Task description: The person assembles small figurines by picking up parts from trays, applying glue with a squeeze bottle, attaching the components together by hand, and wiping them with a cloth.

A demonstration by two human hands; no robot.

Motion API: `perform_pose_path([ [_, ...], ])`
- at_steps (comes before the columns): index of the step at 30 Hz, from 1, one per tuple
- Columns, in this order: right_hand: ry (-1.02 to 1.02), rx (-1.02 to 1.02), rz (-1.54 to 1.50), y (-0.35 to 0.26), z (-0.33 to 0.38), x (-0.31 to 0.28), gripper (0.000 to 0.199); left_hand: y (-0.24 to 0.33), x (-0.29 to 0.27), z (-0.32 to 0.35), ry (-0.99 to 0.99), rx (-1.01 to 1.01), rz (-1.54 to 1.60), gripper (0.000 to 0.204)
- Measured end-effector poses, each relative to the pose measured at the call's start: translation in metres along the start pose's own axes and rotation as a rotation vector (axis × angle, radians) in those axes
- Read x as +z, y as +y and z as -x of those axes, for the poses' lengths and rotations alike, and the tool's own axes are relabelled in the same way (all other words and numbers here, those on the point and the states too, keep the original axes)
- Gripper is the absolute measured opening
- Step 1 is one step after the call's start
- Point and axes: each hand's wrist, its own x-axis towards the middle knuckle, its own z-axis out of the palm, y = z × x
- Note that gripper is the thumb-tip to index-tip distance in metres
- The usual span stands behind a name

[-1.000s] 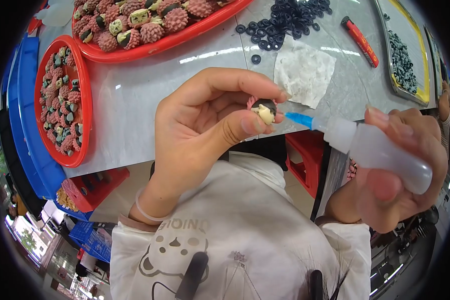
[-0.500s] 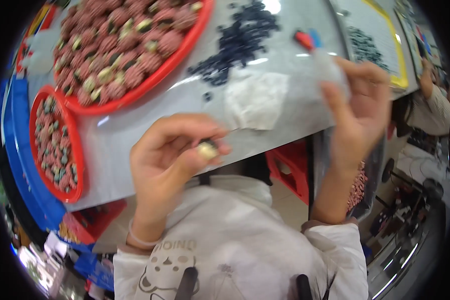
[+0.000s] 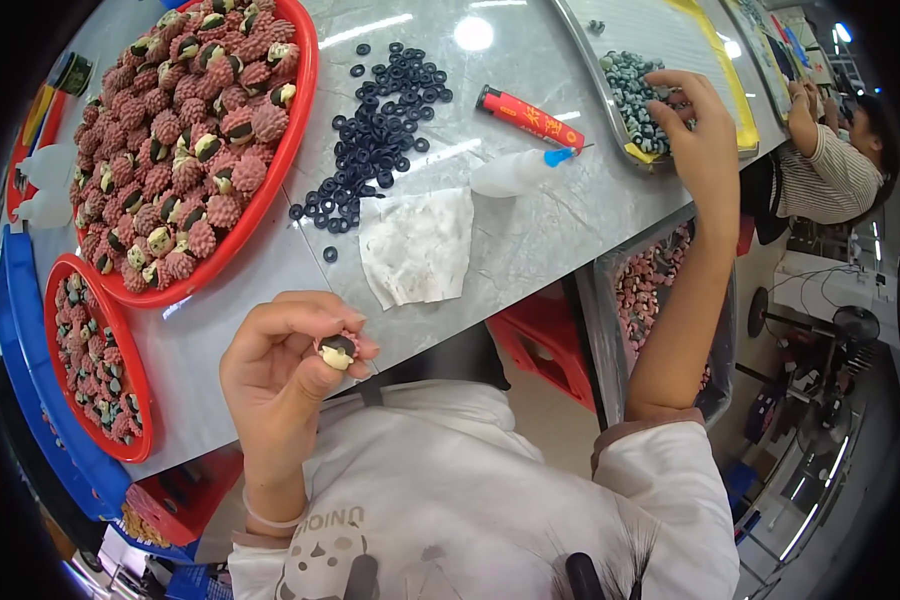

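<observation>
Between the thumb and fingertips of my left hand (image 3: 275, 375) is a small pink ridged piece with a black-and-cream figure (image 3: 338, 352) on it. My right hand (image 3: 705, 135) reaches over a shallow tray (image 3: 592, 65), its thumb and fingers apart at a heap of small green-and-white pieces (image 3: 630, 98). A white squeeze bottle (image 3: 505, 175) with a blue needle tip lies on the table beside a red tube (image 3: 530, 120). A smudged white cloth (image 3: 415, 250) lies nearer to me.
Dark rings (image 3: 385, 135) lie scattered mid-table. A large red basin (image 3: 303, 110) of pink pieces and a smaller red basin (image 3: 142, 400) stand at left. Under the table are a red stool (image 3: 545, 350) and a lined bin of pink pieces (image 3: 642, 300). Another person (image 3: 825, 175) sits at far right.
The squeeze bottle was by my right hand's fingers and now lies on the table. My right hand has moved away to the tray. My left hand keeps its piece. The view has shifted.
</observation>
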Motion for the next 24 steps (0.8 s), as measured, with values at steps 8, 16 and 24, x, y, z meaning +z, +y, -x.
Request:
perform_pose_path([
  [8, 0.106, -0.062, -0.163, 0.016, 0.001, 0.001, 0.016, 0.000, -0.001, -0.001, -0.032, 0.002, 0.016, 0.027],
  [16, 0.087, 0.117, -1.333, -0.032, 0.040, -0.017, 0.018, 0.004, -0.001, 0.002, -0.009, -0.034, 0.051, 0.028],
  [24, -0.401, 0.233, -1.831, -0.086, 0.079, 0.001, 0.019, 0.004, 0.008, 0.001, -0.108, 0.058, 0.236, 0.025],
])
